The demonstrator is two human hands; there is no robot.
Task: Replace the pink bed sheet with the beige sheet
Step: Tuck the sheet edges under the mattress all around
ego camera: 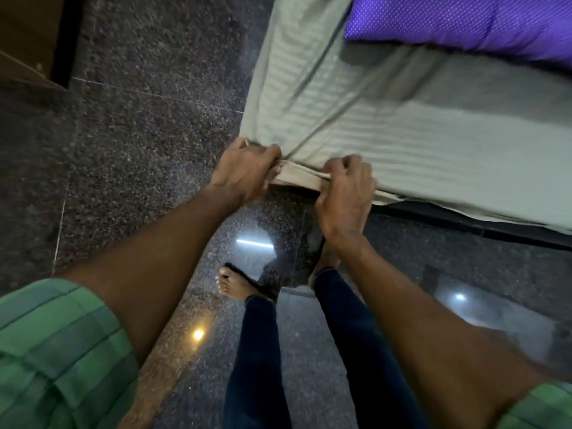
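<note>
A beige striped sheet (387,119) covers the mattress, whose near corner points toward me. My left hand (244,171) grips the sheet right at that corner, fingers curled over the fabric. My right hand (345,193) grips the folded hem along the mattress's lower edge, a little to the right of the corner. The hem bunches between the two hands. No pink sheet is in view.
A purple dotted pillow (464,23) lies on the bed at the top right. Dark speckled granite floor (139,119) surrounds the bed. A wooden furniture piece (28,38) stands at the top left. My bare feet (235,283) stand close to the bed corner.
</note>
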